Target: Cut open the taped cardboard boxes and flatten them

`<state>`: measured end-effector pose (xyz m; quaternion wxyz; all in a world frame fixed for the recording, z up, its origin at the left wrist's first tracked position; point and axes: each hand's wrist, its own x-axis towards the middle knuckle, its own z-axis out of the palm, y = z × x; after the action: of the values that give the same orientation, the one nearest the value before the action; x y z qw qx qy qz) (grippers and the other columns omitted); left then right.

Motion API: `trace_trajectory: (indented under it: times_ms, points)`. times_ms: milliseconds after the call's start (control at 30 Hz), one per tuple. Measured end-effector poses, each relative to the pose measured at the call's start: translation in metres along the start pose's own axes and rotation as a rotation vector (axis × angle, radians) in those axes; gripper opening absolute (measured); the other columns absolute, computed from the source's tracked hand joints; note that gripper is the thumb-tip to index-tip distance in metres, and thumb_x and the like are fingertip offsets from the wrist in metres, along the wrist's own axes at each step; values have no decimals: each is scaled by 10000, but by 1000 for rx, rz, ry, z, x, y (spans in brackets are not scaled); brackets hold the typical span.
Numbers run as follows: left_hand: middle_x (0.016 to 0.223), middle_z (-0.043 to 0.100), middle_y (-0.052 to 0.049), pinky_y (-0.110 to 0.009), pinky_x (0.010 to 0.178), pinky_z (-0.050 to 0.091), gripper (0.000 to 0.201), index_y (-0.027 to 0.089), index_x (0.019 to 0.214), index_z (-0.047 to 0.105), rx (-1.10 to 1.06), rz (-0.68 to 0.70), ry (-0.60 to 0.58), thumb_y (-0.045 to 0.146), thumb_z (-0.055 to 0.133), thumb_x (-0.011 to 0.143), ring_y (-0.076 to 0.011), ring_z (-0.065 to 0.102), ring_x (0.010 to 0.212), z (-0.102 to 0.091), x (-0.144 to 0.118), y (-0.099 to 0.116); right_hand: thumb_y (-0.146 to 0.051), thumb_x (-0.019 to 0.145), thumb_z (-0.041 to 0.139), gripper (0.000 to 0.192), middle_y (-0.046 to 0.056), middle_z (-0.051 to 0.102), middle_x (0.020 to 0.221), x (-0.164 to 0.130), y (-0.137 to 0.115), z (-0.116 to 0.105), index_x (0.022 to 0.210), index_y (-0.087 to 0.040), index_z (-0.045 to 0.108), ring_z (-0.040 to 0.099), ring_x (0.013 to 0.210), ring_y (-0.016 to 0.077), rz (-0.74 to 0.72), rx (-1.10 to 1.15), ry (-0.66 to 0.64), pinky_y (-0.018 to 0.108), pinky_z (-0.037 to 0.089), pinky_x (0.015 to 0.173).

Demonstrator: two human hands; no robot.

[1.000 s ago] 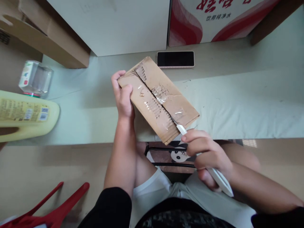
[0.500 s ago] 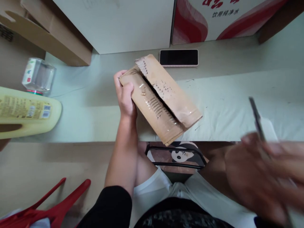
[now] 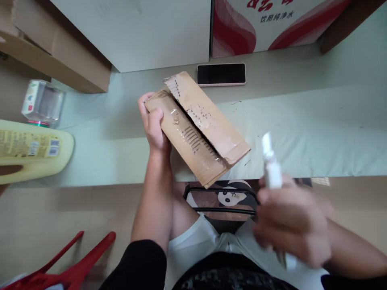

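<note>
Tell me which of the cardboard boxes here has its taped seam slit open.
The small brown box that the left hand grips on the table edge: its top flaps gape along the seam. The big brown carton at the back left and the red-and-white carton show no cut.

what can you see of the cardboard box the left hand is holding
The cardboard box is flat, brown and corrugated, lying askew on the pale table, its near corner past the table edge. Glossy clear tape runs along its top seam, which is slit open, the far flap lifted a little. The left hand grips its left end. A phone lies just beyond it, apart.
</note>
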<state>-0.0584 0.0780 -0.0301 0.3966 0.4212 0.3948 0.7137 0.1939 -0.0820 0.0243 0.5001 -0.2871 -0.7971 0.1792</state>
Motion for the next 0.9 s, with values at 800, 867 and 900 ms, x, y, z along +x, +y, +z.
trace_trajectory:
  times_ms: [800,867,900]
  points:
    - [907,592,-30,-404,819,515,363,283,998,525,54,-31,-62,526,717,807,-219,618,898,-4,1,-5,-267,949,507,241,-8,668,686,14,-3,40,763,-187,638,745,919,145,-171,246,-51,289,609,801]
    - [915,597,-28,-409,829,527,378,278,1004,533,20,-40,-64,546,717,810,-214,624,904,-3,0,-4,-271,944,516,237,-10,662,684,14,-3,40,762,-184,639,745,930,146,-179,271,-58,289,609,812]
    - [915,597,-25,-410,832,530,384,273,1005,537,3,-45,-66,549,720,809,-212,629,906,-2,-1,-4,-271,940,519,235,-10,661,689,14,-4,40,759,-184,642,746,937,145,-180,277,-62,288,607,821]
